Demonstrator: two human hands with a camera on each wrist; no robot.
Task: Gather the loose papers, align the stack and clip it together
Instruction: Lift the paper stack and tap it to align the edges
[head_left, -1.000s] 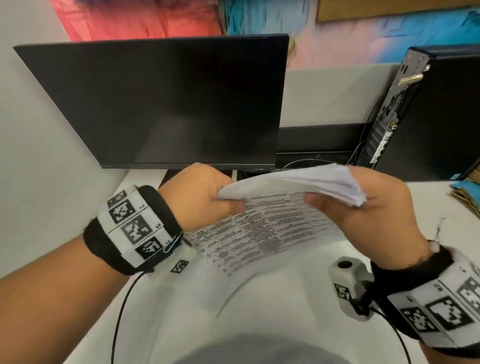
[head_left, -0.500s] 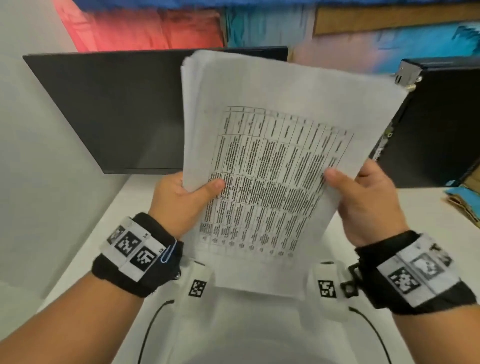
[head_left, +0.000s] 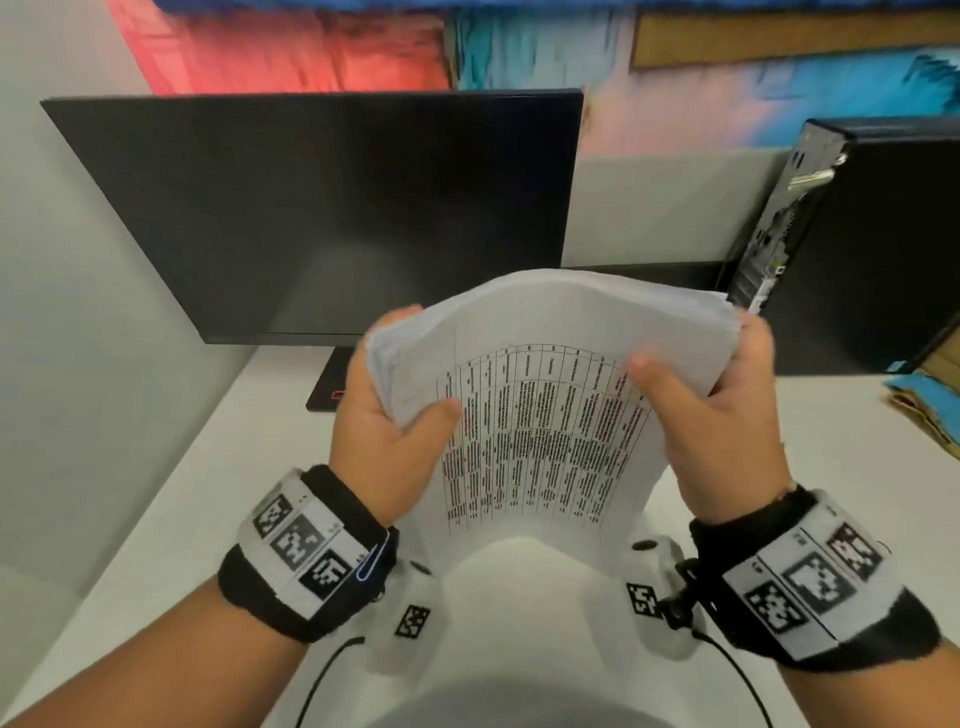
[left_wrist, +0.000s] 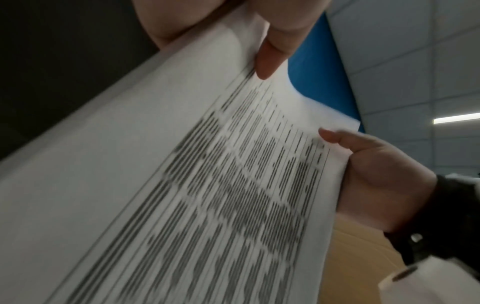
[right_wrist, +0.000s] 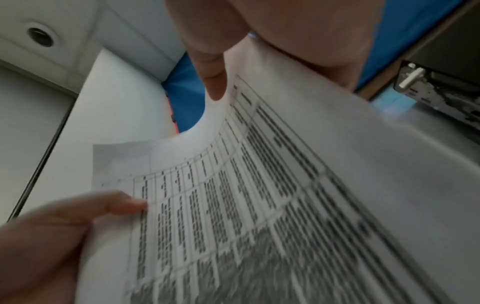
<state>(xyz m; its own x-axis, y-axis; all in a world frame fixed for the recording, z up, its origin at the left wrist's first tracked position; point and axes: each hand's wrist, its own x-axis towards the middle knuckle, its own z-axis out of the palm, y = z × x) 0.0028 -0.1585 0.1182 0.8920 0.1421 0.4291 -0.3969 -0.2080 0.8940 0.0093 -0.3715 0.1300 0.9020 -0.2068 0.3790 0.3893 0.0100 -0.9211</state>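
A stack of printed papers (head_left: 540, 415) with a table on the top sheet stands on edge above the white desk (head_left: 831, 457). Its top is bowed away from me. My left hand (head_left: 384, 431) grips the left edge, thumb on the front sheet. On the right edge my right hand (head_left: 717, 410) grips the same way. The left wrist view shows the blurred papers (left_wrist: 207, 185) with my right hand (left_wrist: 376, 174) on the far edge. From the right wrist the papers (right_wrist: 259, 205) are seen with my left hand (right_wrist: 52, 236) pinching them. A blue paper clip (head_left: 371, 564) is hooked on my left wristband.
A dark monitor (head_left: 311, 218) stands behind the papers, its stand base (head_left: 332, 389) on the desk. A black computer tower (head_left: 857, 249) is at the back right. Cardboard and something blue (head_left: 924, 410) lie at the right edge.
The stack went from lying bent low to standing tall in front of the monitor. Now it is lower, with its top bowed away, and both hands sit higher on its edges.
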